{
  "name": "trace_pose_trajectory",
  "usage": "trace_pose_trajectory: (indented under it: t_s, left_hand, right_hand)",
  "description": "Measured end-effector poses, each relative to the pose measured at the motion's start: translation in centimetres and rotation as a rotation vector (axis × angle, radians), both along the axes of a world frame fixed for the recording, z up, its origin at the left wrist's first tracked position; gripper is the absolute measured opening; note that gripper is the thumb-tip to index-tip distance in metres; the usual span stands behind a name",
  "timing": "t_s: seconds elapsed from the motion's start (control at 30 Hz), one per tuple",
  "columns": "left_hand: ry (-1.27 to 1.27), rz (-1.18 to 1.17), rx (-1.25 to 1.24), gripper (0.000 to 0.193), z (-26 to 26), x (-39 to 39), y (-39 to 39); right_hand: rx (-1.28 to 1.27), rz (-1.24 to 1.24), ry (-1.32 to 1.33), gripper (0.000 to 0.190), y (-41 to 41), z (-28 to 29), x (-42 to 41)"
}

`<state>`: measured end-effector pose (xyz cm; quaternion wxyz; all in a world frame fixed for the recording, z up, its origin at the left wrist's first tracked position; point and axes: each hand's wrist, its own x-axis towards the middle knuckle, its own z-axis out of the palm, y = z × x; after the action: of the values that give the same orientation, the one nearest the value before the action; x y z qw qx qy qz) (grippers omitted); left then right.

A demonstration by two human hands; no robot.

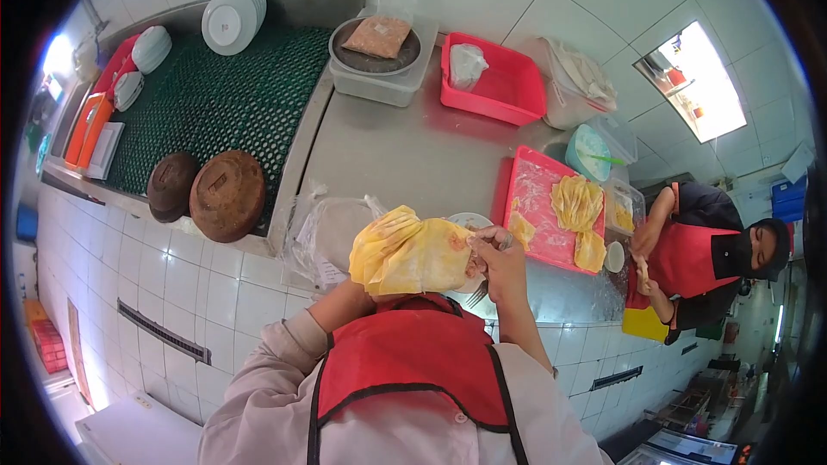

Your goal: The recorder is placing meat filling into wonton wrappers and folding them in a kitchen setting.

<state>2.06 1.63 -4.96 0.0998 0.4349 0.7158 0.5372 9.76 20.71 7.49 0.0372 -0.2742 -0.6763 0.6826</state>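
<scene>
A fan of thin yellow dough sheets (394,252) rests on my left hand, which is mostly hidden under it; the left forearm (345,307) shows below. One sheet lies flat towards the right with a reddish patch of filling (457,243) near its end. My right hand (501,258) pinches near that end and also holds a metal fork (477,297), tines pointing down. Behind the sheets, a white plate (470,217) with minced filling is partly covered. To the right, a pink tray (536,187) dusted with flour carries more yellow sheets (576,203).
A bag of minced filling (378,37) lies in a pan on a scale (375,87). Nearby are a pink tub (497,103), a blue bowl of white powder (588,152) and a white cup (614,257). Clay pots (227,196) line the left drain rack. A co-worker (691,258) stands right.
</scene>
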Motion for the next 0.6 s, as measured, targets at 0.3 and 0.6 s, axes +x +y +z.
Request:
trace_pose_trajectory:
  t_s: [0.3, 0.6]
  left_hand:
    - [-0.004, 0.001, -0.089, 0.067, 1.2, 0.1, 0.5]
    - [-0.292, -0.113, -0.055, 0.063, 0.1, 0.0, 0.8]
  right_hand:
    - [0.833, 0.397, 0.232, 0.016, -3.7, -0.6, 1.4]
    - [1.040, 0.320, 0.291, 0.015, -3.3, -0.7, 0.9]
